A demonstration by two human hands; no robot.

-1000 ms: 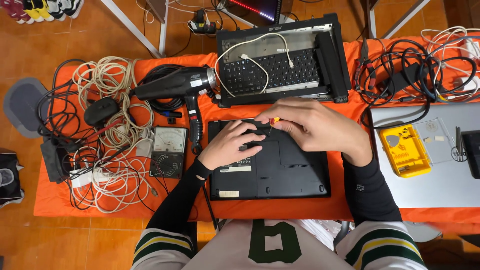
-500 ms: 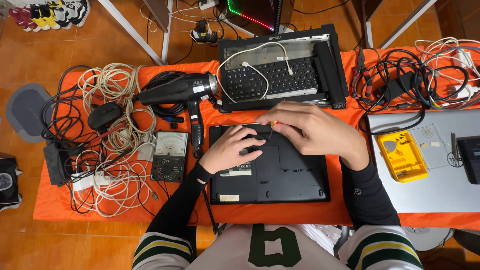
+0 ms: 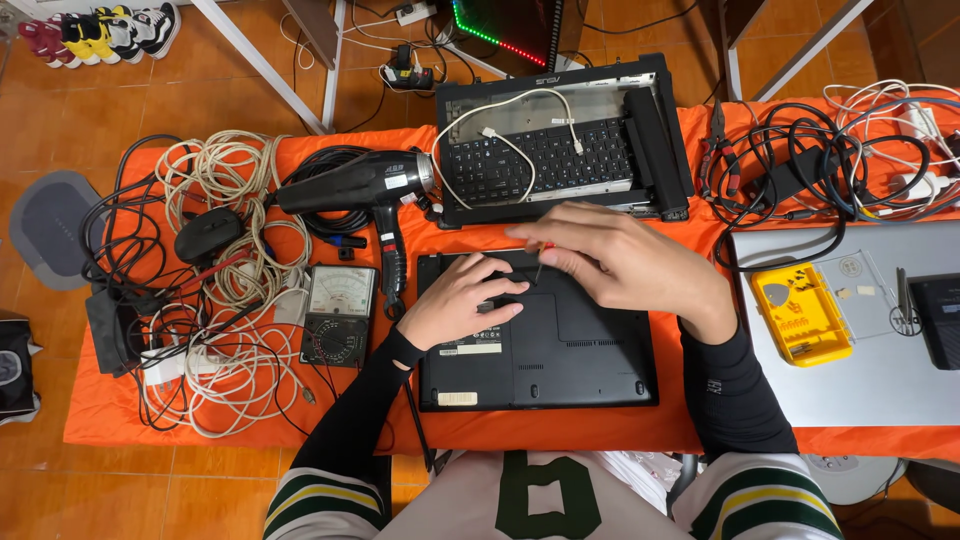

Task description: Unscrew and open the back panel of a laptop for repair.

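Little has shifted since the earlier frames: both hands sit at the same spot over the upturned black laptop, the right one leaning slightly further over the small screwdriver, and the camera has drifted a touch.

Head view, the only one: the left hand lies flat with fingers spread on the laptop's underside near its far left corner, pressing it down rather than gripping. The right hand is curled around the thin screwdriver with a red-tipped handle, pinching it between the fingertips, its tip set on the base panel. The laptop lies bottom-up on the orange table, in the middle, just in front of the person.

By its look, the laptop is a stiff, fairly heavy slab with smooth plastic, best steadied by a flat palm or lifted by its two long edges; its thin base panel could crack if pried. The screwdriver is light and slim, apt to slip off a tiny screw.

A black hair dryer, an analogue meter and coiled cables lie to the left; a second opened laptop beyond.
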